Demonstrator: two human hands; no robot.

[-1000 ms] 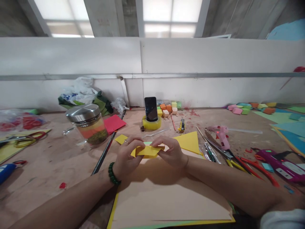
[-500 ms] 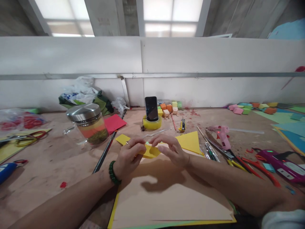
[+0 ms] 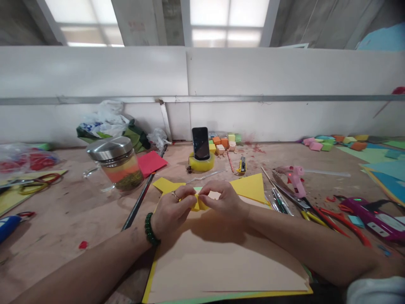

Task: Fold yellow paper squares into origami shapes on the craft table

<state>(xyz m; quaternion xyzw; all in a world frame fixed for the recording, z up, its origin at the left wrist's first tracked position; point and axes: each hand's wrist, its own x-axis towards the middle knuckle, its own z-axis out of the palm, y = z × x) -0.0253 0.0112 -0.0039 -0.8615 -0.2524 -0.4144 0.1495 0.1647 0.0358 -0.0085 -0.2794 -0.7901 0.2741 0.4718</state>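
Observation:
Between my hands is a small folded piece of yellow paper (image 3: 198,206), partly covered by my fingers. My left hand (image 3: 175,209), with a ring and a green bead bracelet (image 3: 152,229), pinches its left side. At its right side my right hand (image 3: 223,200) grips it between thumb and fingertips. Both hands are just above a stack of large paper sheets (image 3: 230,261), peach on top with yellow and green edges beneath. Yellow paper pieces lie behind them, one at the left (image 3: 166,185) and a bigger one at the right (image 3: 249,188).
A glass tea mug (image 3: 122,169) stands at the left beside red paper (image 3: 152,164). A phone (image 3: 201,143) leans upright on a tape roll (image 3: 202,164). To the right lie a pink glue gun (image 3: 295,179), scissors, red-handled pliers (image 3: 344,223) and a purple device (image 3: 375,219). Paper cubes (image 3: 224,142) sit behind.
My right hand has moved left, closer to my left hand, and its fingers have closed on the yellow paper. The paper now looks more folded.

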